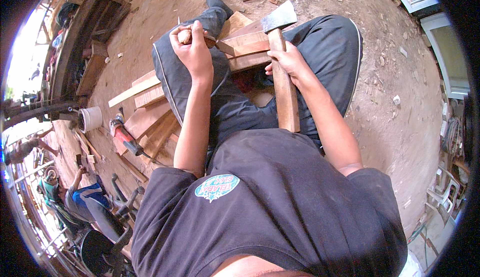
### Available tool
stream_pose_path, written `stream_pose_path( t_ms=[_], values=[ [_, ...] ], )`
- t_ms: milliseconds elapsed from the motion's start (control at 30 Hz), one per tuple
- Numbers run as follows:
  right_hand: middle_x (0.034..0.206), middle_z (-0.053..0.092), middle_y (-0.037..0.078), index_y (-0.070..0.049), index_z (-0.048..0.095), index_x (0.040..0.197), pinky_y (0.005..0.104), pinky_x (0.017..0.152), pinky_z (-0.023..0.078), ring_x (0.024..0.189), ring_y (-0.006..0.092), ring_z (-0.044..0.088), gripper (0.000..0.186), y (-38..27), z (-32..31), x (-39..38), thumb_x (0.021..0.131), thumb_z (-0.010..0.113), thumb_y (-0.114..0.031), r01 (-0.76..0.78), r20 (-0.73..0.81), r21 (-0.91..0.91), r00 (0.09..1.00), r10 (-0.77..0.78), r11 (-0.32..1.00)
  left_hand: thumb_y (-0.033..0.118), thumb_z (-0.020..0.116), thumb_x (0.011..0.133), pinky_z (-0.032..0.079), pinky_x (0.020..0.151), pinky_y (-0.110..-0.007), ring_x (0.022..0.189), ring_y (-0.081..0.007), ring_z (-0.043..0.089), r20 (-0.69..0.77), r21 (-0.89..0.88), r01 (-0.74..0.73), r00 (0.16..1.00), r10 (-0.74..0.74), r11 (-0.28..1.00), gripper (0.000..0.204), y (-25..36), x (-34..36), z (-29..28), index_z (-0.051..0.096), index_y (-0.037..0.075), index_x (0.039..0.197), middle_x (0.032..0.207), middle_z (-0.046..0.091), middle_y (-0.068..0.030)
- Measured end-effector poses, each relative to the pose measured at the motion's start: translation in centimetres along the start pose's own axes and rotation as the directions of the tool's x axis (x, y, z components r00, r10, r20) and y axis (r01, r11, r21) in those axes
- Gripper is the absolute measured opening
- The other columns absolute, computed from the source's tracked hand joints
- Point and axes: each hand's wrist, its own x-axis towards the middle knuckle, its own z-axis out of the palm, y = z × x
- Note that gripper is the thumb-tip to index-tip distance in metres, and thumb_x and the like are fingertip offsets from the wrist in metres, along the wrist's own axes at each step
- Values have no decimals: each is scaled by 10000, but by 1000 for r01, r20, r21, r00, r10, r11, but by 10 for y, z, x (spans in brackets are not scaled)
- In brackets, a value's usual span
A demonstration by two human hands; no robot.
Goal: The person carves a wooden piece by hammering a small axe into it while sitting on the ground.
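My left hand (192, 47) is closed around a short piece with a rounded, rough wooden end (184, 37), perhaps a tool's handle; its rest is mostly hidden by my fingers. My right hand (292, 63) grips a hatchet (287, 94) partway up its thick wooden handle. The grey metal head (279, 17) points away from me, and the handle's butt reaches back to my shirt. Between my bent legs lie stacked wooden blocks (249, 44), just beyond and between both hands.
Boards (150, 96) lie beside my left leg, with a red angle grinder (125, 136) near them. A white bucket (91, 118) stands farther left. At lower left another person (85, 197) sits working. White framed panels (447, 52) stand at the right, and chips litter the dirt floor (385, 97).
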Motion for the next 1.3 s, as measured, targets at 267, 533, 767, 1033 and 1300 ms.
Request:
stream_pose_path(
  t_ms=[267,533,767,1033,1300],
  values=[
    [851,603,154,14,441,1210,360,504,583,586,233,662,357,2,-2,-1,899,592,-73,21,-2,23,1000,-21,1000,94,675,919,506,632,-253,691,-121,619,27,72,-32,999,30,997,251,-2,0,1,457,51,1037,798,592,-42],
    [850,614,126,9,451,1181,363,546,594,613,217,658,337,-6,-6,-9,883,589,-66,3,53,12,999,-3,1000,137,689,925,488,638,-242,724,-98,589,83,196,-152,987,138,969,277,-4,-7,5,457,43,1044,845,588,-39],
    [959,576,87,-66,430,1296,378,664,598,751,188,618,523,-4,-7,-50,799,591,-58,-46,256,247,967,-19,968,148,763,868,459,667,-233,740,-72,532,182,173,-146,977,114,974,284,-9,0,6,515,42,956,825,575,-2],
    [1064,563,115,-88,427,1306,383,659,583,771,220,621,535,12,-7,-104,790,557,-27,-57,262,463,962,-76,884,141,735,881,437,605,-237,663,-64,507,260,89,-85,964,59,992,219,-36,4,-8,541,47,844,728,549,19],
    [828,538,135,-63,433,1292,420,677,546,684,220,580,486,13,-1,-157,834,557,-172,-23,391,383,910,-139,924,152,736,879,467,619,-252,663,-73,560,339,148,-32,941,-20,988,214,-45,12,-23,584,2,865,733,623,-5]
  ],
)
